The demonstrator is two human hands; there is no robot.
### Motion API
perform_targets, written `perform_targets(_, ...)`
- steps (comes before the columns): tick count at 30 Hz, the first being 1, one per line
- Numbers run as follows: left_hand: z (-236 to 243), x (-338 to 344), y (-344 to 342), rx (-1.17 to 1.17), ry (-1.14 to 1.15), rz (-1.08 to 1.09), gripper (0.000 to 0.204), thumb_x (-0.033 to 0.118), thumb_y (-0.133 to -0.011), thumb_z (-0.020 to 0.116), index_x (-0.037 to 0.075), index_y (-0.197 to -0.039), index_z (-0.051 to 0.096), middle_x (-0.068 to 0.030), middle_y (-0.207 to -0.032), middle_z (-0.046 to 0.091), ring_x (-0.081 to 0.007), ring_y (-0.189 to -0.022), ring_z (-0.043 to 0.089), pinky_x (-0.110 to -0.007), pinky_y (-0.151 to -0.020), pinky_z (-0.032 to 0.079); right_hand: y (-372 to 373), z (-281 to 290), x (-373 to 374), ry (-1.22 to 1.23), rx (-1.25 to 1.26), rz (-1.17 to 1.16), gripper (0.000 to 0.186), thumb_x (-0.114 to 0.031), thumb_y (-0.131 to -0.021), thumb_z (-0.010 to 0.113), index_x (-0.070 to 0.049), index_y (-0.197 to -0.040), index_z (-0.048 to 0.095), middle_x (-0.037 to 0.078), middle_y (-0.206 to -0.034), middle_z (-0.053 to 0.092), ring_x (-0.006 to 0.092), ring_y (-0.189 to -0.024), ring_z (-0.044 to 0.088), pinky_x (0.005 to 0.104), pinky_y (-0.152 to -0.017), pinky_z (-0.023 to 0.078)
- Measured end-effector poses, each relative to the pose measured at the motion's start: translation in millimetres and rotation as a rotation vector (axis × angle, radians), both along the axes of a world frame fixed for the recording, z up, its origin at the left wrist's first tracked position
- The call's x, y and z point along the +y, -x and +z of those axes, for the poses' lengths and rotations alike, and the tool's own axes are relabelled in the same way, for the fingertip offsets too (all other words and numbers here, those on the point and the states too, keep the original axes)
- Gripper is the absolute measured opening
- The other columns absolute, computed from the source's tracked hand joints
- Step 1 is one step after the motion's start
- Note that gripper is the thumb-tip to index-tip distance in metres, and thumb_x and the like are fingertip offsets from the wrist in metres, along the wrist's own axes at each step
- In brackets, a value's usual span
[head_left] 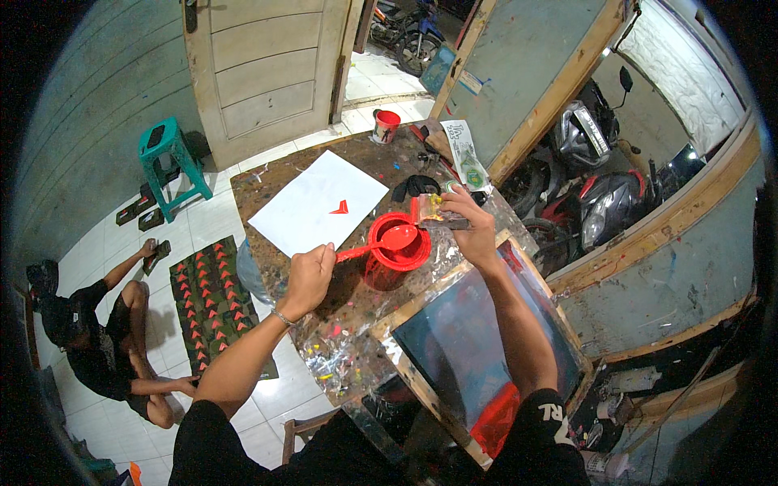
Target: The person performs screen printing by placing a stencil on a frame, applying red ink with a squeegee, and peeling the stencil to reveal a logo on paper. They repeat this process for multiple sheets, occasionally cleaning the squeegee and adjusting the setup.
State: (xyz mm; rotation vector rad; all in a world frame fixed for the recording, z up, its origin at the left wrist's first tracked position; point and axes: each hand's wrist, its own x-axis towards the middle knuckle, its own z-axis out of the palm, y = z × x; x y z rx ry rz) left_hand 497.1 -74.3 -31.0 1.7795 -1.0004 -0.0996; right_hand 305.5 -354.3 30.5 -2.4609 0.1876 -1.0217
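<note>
My left hand [308, 279] is closed round the handle of a red, paint-coated spoon [396, 237], its bowl over the mouth of a red paint tub [387, 274]. In my right hand [472, 217] is a squeegee [435, 211], smeared with red and yellow. Its red edge is at the tub's far rim, close to the spoon; whether they touch, I cannot tell. A wooden-framed printing screen [446, 344] lies under my right forearm, with red paint at its near end. Left of the tub, a white sheet [304, 202] bears a red chevron mark [339, 208].
The paint-stained table [344, 324] also carries a small red cup [386, 125] and a black cloth-like bundle [416, 187]. On the floor at left, a person [93, 340] sits by dark fabric [212, 304] with red chevrons. A green stool [173, 158] stands beyond.
</note>
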Motion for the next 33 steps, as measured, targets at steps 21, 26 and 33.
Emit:
perform_targets(21,-0.6,3.6,-1.0,-0.212,0.025,0.030,0.035,0.019,-0.102,0.057,-0.001,-0.073,0.057,-0.0242,-0.060,0.055,-0.0438,-0.056,0.059,-0.050,-0.053,0.044,0.8,33.8,10.1,0.032,0.135,0.165,0.055,0.021,-0.058,0.055,-0.003,-0.105,0.071,0.015,-0.117,0.071,0.0380,-0.129,0.058,0.0468,-0.114,0.043)
perform_targets(26,-0.4,1.9,-1.6,-0.230,0.028,0.034,0.036,0.019,-0.102,0.056,-0.001,-0.072,0.057,-0.0240,-0.060,0.055,-0.0427,-0.055,0.060,-0.049,-0.052,0.044,-5.9,32.5,7.0,0.214,0.125,0.065,0.057,0.019,-0.059,0.054,-0.003,-0.108,0.070,0.014,-0.118,0.069,0.0404,-0.130,0.056,0.0466,-0.112,0.044)
perform_targets(33,5.4,2.3,0.7,-0.283,0.014,0.034,0.038,0.021,-0.101,0.059,0.001,-0.069,0.059,-0.0226,-0.058,0.057,-0.0411,-0.052,0.060,-0.048,-0.051,0.045,0.1,21.5,1.3,0.030,0.030,-0.020,0.047,0.015,-0.064,0.064,-0.003,-0.107,0.070,0.014,-0.114,0.072,0.0347,-0.120,0.064,0.0397,-0.104,0.049)
